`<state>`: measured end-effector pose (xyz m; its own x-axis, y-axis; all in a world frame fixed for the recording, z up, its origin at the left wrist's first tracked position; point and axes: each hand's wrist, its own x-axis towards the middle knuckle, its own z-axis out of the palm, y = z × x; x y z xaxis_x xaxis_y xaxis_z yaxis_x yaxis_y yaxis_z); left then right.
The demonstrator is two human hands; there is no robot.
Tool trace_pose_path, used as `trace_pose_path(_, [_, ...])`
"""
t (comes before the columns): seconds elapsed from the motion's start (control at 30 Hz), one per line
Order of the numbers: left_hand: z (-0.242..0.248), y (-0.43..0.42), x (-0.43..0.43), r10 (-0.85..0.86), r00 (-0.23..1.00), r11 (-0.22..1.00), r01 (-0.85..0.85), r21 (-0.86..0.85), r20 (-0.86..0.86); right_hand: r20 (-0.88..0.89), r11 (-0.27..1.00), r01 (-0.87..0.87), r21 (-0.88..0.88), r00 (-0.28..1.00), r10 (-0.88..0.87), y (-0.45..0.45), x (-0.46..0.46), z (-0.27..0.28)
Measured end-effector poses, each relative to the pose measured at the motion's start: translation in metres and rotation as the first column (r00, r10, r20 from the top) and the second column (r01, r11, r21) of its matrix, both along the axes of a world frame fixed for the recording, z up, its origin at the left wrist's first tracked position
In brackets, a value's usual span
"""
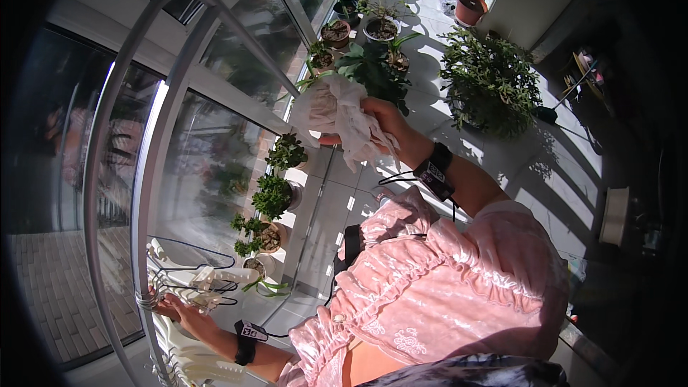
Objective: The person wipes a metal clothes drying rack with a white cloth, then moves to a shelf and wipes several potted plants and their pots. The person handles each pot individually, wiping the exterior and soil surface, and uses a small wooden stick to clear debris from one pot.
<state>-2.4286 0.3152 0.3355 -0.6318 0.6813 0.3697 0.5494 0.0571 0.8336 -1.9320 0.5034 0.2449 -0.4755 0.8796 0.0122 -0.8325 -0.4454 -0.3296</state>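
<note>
My right hand (391, 128) grips a crumpled bundle of thin, sheer white cloth (336, 107), whose loose ends hang past my fingers. The bundle is raised above the potted plants, beside a bent metal tube of the drying rack (153, 118). Lower left, my left hand (189, 316) is up at the rack's rail, with its fingers at the hooks of several clothes hangers. White plastic hangers (199, 357) and dark wire-hook hangers (201, 279) crowd the rail there. My left fingertips are partly hidden among the hooks.
Leafy potted plants (273, 193) line the window sill. A bushy plant (492, 83) stands on the tiled floor (344, 172), with a terracotta-coloured pot (470, 8) beyond it. Large glass panes (215, 145) rise behind the rack. To the right is a beige container (614, 215).
</note>
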Motion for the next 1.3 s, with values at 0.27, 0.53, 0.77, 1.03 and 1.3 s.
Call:
trace_pose_path(0.27, [0.004, 0.1, 0.092, -0.326, 0.943, 0.937, 0.313, 0.157, 0.066, -0.008, 0.999, 0.037, 0.037, 0.999, -0.037, 0.0, 0.024, -0.011])
trace_pose_path(0.53, [0.005, 0.224, 0.182, -0.503, 0.862, 0.858, 0.489, 0.158, 0.06, 0.307, 0.949, 0.31, -0.063, 0.91, -0.277, -0.015, 0.075, -0.016])
trace_pose_path(0.77, [-0.003, 0.314, 0.24, -0.494, 0.863, 0.852, 0.504, 0.139, -0.103, 0.291, 0.915, 0.404, 0.008, 0.874, -0.389, -0.027, 0.111, -0.014])
trace_pose_path(1.03, [-0.01, 0.348, 0.27, -0.486, 0.85, 0.835, 0.52, 0.179, -0.205, 0.294, 0.922, 0.379, 0.08, 0.875, -0.385, -0.011, 0.111, 0.009])
trace_pose_path(1.3, [-0.019, 0.215, 0.225, -0.472, 0.878, 0.871, 0.479, 0.112, -0.078, 0.206, 0.979, -0.023, 0.202, 0.978, -0.02, 0.024, 0.042, 0.031])
